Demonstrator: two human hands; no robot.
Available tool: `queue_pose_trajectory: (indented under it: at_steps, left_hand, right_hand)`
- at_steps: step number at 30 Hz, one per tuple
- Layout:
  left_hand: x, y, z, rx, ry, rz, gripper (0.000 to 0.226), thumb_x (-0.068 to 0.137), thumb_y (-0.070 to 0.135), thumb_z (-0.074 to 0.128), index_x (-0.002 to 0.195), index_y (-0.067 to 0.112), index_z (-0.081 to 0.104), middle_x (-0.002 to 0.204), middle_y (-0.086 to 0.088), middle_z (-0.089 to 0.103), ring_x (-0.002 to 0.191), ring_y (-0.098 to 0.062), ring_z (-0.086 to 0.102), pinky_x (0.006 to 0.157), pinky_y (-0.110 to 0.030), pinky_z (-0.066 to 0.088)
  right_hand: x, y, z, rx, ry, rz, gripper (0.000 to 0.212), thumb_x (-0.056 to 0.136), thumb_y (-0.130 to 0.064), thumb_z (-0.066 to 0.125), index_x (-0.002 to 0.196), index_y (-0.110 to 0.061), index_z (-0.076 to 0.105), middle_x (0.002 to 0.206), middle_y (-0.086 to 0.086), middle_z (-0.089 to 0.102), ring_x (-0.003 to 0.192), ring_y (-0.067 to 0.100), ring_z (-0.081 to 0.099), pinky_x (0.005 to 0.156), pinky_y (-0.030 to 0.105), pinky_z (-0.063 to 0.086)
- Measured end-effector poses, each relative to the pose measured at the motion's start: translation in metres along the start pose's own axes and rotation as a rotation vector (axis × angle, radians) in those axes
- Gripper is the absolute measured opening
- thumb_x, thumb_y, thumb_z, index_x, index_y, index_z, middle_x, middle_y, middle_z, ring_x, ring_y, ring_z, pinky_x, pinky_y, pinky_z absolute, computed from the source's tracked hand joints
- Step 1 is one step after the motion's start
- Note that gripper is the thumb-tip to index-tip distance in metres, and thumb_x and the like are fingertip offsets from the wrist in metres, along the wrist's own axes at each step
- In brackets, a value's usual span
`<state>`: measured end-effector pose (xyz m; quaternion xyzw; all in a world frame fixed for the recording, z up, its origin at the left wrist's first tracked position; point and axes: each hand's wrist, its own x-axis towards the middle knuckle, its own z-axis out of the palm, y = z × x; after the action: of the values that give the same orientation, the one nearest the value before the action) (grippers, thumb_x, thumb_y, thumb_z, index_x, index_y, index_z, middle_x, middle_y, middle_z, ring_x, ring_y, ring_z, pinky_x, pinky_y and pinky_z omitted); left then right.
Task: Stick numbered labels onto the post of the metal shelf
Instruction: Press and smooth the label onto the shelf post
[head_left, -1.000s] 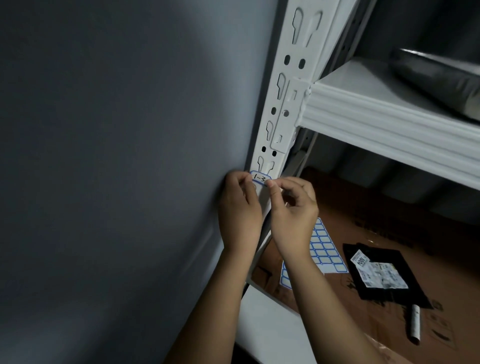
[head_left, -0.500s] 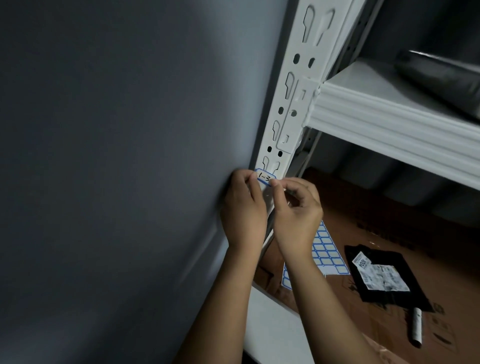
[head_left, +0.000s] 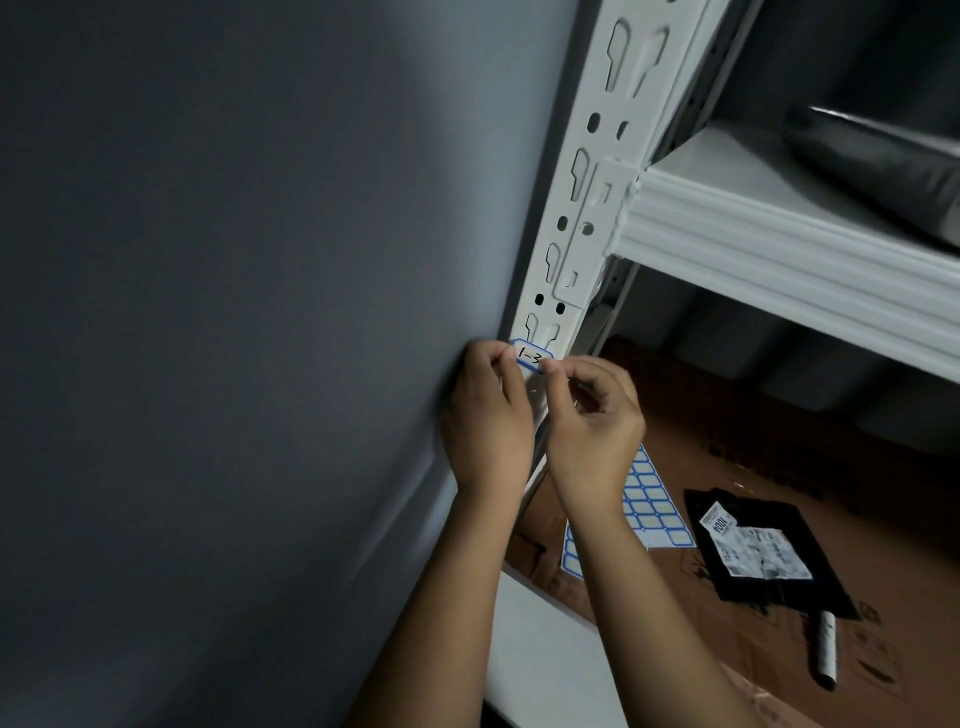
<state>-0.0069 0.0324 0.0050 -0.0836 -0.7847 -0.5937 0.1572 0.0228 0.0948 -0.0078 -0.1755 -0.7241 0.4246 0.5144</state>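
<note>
Label: a blue-bordered sticker (head_left: 531, 357) marked "1-3", held against the white slotted post (head_left: 587, 197), just under a pair of keyhole slots.
Left hand (head_left: 485, 415): pinches the label's left end, fingers curled.
Right hand (head_left: 592, 415): pinches the right end between thumb and forefinger.
Lower shelf: label sheet (head_left: 649, 506), black packet (head_left: 753, 551) and marker (head_left: 825, 649) lie on brown cardboard (head_left: 779, 467).

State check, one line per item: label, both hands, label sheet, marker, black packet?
Label "1-3": held against the white post, pinched at both ends.
Left hand: pinches the label's left end.
Right hand: pinches its right end.
Label sheet: flat on cardboard, partly hidden by the arm.
Marker: lying down.
Black packet: lying flat.
</note>
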Motion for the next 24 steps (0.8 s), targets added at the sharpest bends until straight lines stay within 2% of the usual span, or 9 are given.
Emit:
queue_pose_trajectory:
  at_steps: [6, 12, 18, 24]
  left_hand:
    - [-0.0006, -0.0044, 0.0009, -0.024, -0.005, 0.027, 0.014, 0.095, 0.021, 0.047, 0.096, 0.012, 0.058, 0.099, -0.005, 0.069, 0.092, -0.027, 0.064, 0.073, -0.038, 0.049]
    - [0.0001, -0.0065, 0.0029, -0.017, 0.006, 0.035, 0.015, 0.095, 0.020, 0.048, 0.096, 0.011, 0.059, 0.096, -0.007, 0.069, 0.088, -0.029, 0.063, 0.070, -0.035, 0.046]
    - [-0.0007, -0.0058, 0.0032, -0.023, 0.013, 0.043, 0.015, 0.095, 0.021, 0.049, 0.097, 0.010, 0.059, 0.098, -0.007, 0.069, 0.091, -0.029, 0.063, 0.072, -0.036, 0.046]
    - [-0.0006, -0.0052, 0.0042, -0.015, 0.020, 0.046, 0.015, 0.095, 0.021, 0.049, 0.097, 0.009, 0.059, 0.099, -0.008, 0.070, 0.091, -0.030, 0.063, 0.071, -0.034, 0.044]
  right_hand:
    - [-0.0032, 0.0014, -0.0010, 0.005, -0.021, 0.002, 0.003, 0.083, -0.007, 0.070, 0.081, -0.007, 0.072, 0.090, 0.006, 0.065, 0.091, 0.015, 0.061, 0.079, 0.018, 0.049]
    - [-0.0021, 0.0006, 0.0010, -0.004, 0.004, -0.007, 0.004, 0.082, -0.005, 0.071, 0.078, -0.004, 0.071, 0.087, 0.007, 0.064, 0.088, 0.014, 0.061, 0.077, 0.014, 0.047]
    - [-0.0033, 0.0014, 0.0019, -0.022, 0.012, 0.009, 0.003, 0.083, -0.009, 0.071, 0.080, -0.008, 0.072, 0.089, 0.004, 0.065, 0.088, 0.010, 0.060, 0.077, 0.023, 0.050]
    - [-0.0037, 0.0002, 0.0027, -0.038, 0.029, -0.006, 0.004, 0.082, -0.009, 0.071, 0.078, -0.009, 0.070, 0.086, 0.003, 0.065, 0.085, 0.008, 0.060, 0.075, 0.024, 0.049]
